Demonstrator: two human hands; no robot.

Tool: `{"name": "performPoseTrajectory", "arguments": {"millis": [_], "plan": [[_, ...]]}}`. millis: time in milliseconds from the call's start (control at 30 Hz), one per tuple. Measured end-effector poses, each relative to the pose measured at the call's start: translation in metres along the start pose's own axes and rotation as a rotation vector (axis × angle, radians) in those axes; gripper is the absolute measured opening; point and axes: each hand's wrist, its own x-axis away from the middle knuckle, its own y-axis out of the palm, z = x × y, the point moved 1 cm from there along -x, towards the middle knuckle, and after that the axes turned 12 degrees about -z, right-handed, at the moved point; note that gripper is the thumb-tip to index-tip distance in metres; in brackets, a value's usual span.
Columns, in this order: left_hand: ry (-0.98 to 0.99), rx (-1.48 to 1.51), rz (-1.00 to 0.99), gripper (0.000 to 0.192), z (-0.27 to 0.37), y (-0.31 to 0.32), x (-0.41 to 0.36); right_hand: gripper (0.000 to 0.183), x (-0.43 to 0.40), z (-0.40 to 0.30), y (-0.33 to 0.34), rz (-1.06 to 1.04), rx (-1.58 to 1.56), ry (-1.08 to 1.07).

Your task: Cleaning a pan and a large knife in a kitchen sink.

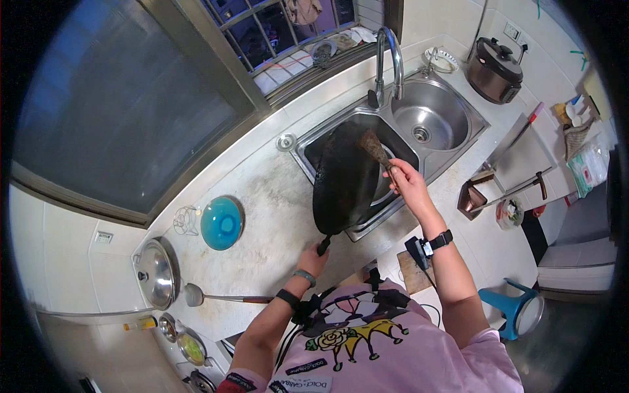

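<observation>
My left hand point(313, 261) grips the black handle of a dark wok point(344, 182), which is tilted over the left basin of a stainless steel double sink point(308, 169). In my right hand point(408, 182) is a small brown brush or scraper point(373, 147) with a flared head, held over the wok's right side. Whether its head touches the wok I cannot tell. A chrome faucet point(388, 64) stands behind the basins; no water is seen running from it.
On the worktop point(275, 211) at left are a turquoise plate point(222, 223), a lidded steel pot point(157, 274) and a long-handled ladle point(195, 295). An electric pressure cooker point(494, 71) stands beyond the round right basin point(430, 115). A blue stool point(513, 309) is on the floor at right.
</observation>
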Motion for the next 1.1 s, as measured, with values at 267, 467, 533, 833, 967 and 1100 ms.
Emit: {"name": "performPoseTrajectory", "arguments": {"millis": [267, 467, 533, 833, 967, 1100], "plan": [[-0.033, 0.01, -0.012, 0.034, -0.014, 0.018, -0.006, 0.03, 0.001, 0.013, 0.027, 0.011, 0.294, -0.107], [-0.012, -0.024, -0.02, 0.035, -0.015, 0.025, -0.014, 0.028, -0.001, 0.006, 0.023, -0.029, 0.37, -0.12], [0.029, -0.022, 0.0, 0.035, -0.017, 0.028, -0.015, 0.027, 0.004, -0.002, 0.029, -0.119, 0.425, -0.135], [0.002, -0.078, -0.015, 0.035, -0.003, 0.025, -0.014, 0.025, 0.004, -0.007, 0.027, -0.168, 0.468, -0.194], [0.054, -0.032, 0.003, 0.035, 0.001, 0.027, -0.016, 0.026, -0.016, -0.014, 0.0, 0.065, 0.539, -0.224], [0.014, -0.064, -0.001, 0.035, -0.006, 0.03, -0.019, 0.025, 0.003, -0.017, 0.023, -0.173, 0.668, -0.293]]}}
